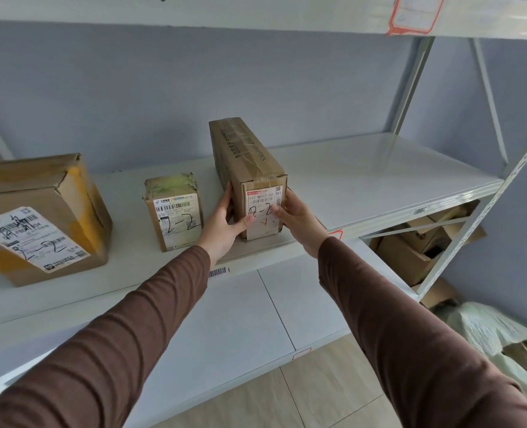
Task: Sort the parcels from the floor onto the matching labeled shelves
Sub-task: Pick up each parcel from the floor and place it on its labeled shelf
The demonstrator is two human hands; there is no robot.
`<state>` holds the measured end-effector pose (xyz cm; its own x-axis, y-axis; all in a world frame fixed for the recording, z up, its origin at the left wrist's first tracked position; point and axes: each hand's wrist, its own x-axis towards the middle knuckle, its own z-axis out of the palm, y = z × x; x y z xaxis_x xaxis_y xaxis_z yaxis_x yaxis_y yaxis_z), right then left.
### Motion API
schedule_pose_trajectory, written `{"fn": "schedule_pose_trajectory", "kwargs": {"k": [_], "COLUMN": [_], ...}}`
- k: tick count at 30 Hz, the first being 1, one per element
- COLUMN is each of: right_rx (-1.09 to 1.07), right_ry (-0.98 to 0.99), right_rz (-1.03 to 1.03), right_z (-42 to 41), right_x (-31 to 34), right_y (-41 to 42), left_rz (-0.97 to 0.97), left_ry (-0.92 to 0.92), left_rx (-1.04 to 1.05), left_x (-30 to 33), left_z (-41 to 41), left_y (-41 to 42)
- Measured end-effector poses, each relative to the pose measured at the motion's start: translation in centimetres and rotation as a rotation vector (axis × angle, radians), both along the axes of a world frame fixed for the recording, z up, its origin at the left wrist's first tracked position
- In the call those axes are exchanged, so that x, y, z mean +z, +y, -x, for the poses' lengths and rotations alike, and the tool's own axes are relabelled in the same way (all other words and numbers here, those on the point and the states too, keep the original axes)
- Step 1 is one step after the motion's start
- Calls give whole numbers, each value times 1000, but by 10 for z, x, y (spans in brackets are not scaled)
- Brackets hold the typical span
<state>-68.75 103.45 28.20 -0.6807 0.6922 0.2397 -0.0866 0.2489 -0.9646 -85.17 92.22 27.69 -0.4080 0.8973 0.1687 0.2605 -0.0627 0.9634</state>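
Note:
A long brown parcel (249,159) marked "2-2" stands on the white middle shelf (379,180), its labelled end facing me. My left hand (225,220) grips its left side, thumb on the front label. My right hand (296,220) holds the right side, thumb also on the label. Two other parcels marked "2-2" stand on the same shelf: a small one (174,211) just left of my left hand and a large one (36,217) at the far left.
The upper shelf edge carries a red-bordered label (416,13). A lower shelf (240,319) lies below my arms. More cardboard boxes (416,251) sit under the shelf at right, and a pale green sack (496,338) lies on the floor. The shelf's right half is bare.

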Motion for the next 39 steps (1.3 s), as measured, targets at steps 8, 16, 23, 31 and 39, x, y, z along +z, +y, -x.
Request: {"fn": "schedule_pose_trajectory", "kwargs": {"k": [8,16,23,31,39], "right_rx": [-15,-50,-85,-122,-132], "right_ry": [-1,-11,-62,-102,-105], "right_rz": [-6,-27,-53,-72,-58], "right_z": [4,4,4,5,2], "right_x": [-6,-8,-9,-6,-2], "right_y": [8,6,3,1,-3], "left_rz": [-13,-19,-20,9,-1], "left_ry": [1,31,47,27,89], "left_rx": [6,28,49,78,147], "left_x": [-3,-1,1,7,14], "left_z": [2,-2,-7,-9,-18], "left_y": [3,-2,-4,-3,-12]}}
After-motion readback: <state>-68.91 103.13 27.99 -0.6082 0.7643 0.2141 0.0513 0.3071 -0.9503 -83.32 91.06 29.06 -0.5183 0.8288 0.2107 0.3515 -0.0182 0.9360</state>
